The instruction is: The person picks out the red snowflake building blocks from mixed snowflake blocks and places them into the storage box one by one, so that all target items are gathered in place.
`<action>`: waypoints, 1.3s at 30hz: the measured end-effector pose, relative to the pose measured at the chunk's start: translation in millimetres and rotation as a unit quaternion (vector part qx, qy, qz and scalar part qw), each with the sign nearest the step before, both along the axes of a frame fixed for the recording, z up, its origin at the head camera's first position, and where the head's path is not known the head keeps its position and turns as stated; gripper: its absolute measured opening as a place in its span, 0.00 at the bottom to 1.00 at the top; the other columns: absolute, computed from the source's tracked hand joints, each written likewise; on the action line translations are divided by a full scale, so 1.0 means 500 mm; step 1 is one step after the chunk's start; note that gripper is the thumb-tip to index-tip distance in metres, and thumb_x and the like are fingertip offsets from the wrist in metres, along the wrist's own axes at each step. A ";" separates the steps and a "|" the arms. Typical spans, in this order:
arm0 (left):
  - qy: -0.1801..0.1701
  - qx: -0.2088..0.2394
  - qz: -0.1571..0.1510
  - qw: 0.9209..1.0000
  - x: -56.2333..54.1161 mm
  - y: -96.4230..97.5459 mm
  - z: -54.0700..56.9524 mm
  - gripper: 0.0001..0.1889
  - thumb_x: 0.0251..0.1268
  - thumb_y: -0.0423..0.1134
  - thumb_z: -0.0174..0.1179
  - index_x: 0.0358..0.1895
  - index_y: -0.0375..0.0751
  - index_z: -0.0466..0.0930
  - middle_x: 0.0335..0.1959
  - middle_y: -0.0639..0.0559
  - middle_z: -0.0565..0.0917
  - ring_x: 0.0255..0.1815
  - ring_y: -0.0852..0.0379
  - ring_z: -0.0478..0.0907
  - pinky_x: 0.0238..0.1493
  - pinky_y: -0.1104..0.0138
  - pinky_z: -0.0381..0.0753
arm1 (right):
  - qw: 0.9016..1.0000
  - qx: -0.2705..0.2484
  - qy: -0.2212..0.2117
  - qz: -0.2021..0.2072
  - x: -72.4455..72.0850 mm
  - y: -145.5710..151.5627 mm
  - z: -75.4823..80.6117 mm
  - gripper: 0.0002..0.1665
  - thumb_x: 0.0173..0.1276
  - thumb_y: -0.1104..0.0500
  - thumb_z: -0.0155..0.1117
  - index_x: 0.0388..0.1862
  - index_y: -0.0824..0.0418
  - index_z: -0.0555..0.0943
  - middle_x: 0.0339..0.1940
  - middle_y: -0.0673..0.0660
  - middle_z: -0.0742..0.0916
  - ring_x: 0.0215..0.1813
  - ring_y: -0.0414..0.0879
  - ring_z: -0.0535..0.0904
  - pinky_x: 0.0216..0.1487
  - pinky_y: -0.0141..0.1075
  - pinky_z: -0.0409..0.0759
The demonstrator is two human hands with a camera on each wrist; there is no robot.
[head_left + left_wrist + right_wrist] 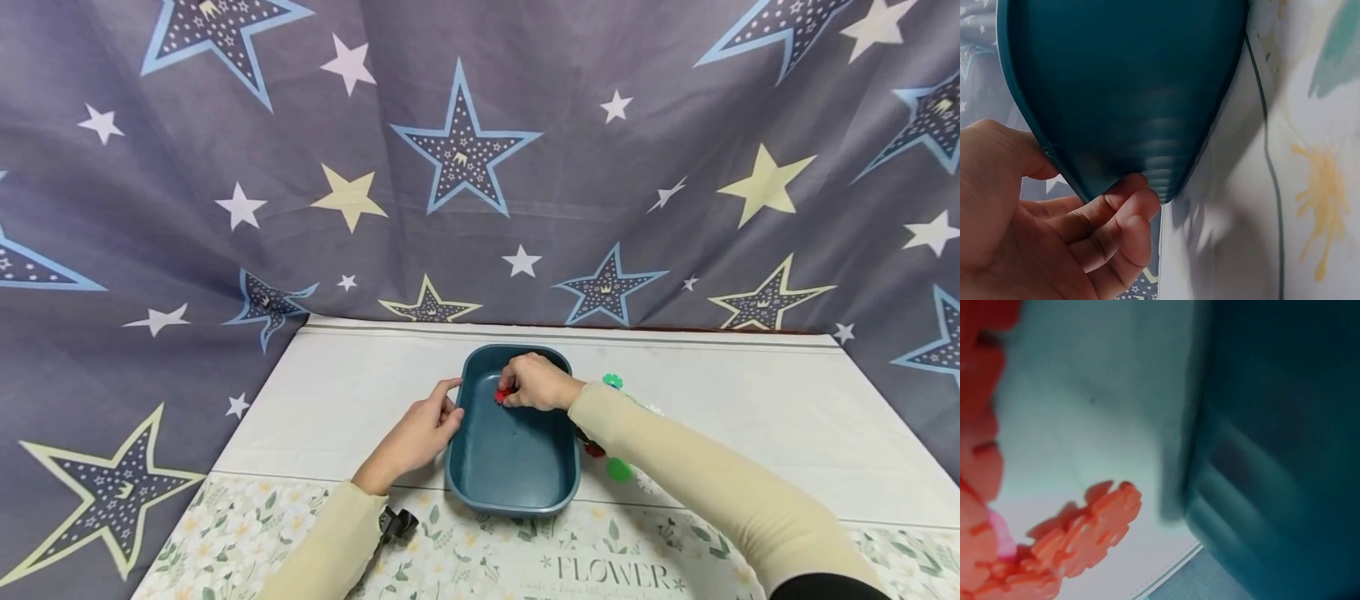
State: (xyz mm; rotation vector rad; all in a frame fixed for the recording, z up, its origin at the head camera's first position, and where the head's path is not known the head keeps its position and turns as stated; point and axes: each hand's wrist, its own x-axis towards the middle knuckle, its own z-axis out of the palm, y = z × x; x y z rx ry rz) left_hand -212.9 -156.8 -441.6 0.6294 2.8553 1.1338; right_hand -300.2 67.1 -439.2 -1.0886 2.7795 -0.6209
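A dark teal plastic basin (513, 467) with rounded corners stands on the table. My left hand (420, 433) is at its left side. In the left wrist view, the fingers (1132, 219) touch the outside wall of the basin (1129, 81) while the thumb lies at the rim. Over the inside of the basin, my right hand (536, 382) pinches a small red plastic piece (501, 396); the fingers hide part of it. The right wrist view shows orange-red notched discs (1085, 540) lying beside the basin's outer wall (1241, 506), with the hand itself out of sight.
Right of the basin, partly behind the right sleeve, lie more pieces: a green one (619, 469), a dark red one (594, 449) and a green flower-shaped one (612, 381). A floral cloth (465, 554) covers the front of the table. Behind hangs a grey star-patterned curtain (562, 225).
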 end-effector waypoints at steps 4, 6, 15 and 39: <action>0.007 -0.001 -0.003 1.000 -0.003 0.002 0.001 0.25 0.70 0.35 0.52 0.68 0.35 0.61 0.29 0.60 0.74 0.24 0.64 0.71 0.30 0.67 0.72 | 1.000 0.010 0.008 0.001 -0.002 0.003 0.001 0.06 0.54 0.56 0.75 0.31 0.53 0.86 0.31 0.45 0.84 0.33 0.38 0.78 0.37 0.33 0.76; 0.012 0.002 -0.005 1.000 -0.004 0.001 0.002 0.25 0.70 0.34 0.52 0.68 0.35 0.61 0.29 0.59 0.75 0.24 0.64 0.71 0.30 0.67 0.72 | 1.000 0.016 0.013 -0.002 -0.002 0.004 0.002 0.06 0.55 0.56 0.74 0.33 0.52 0.87 0.32 0.45 0.83 0.33 0.39 0.78 0.38 0.33 0.76; 0.005 0.010 -0.001 1.000 -0.003 -0.001 0.000 0.24 0.71 0.35 0.51 0.68 0.36 0.61 0.29 0.59 0.74 0.25 0.64 0.71 0.30 0.67 0.73 | 0.998 0.044 0.033 -0.007 0.002 0.008 0.006 0.13 0.56 0.56 0.73 0.43 0.52 0.88 0.35 0.47 0.79 0.38 0.45 0.77 0.42 0.38 0.75; 0.036 0.010 0.019 0.999 0.005 0.017 -0.023 0.23 0.70 0.33 0.50 0.67 0.37 0.62 0.27 0.60 0.72 0.22 0.65 0.69 0.27 0.68 0.71 | 0.985 -0.166 0.050 -0.017 0.040 0.078 0.050 0.09 0.66 0.59 0.62 0.43 0.57 0.85 0.37 0.46 0.84 0.36 0.36 0.76 0.40 0.33 0.76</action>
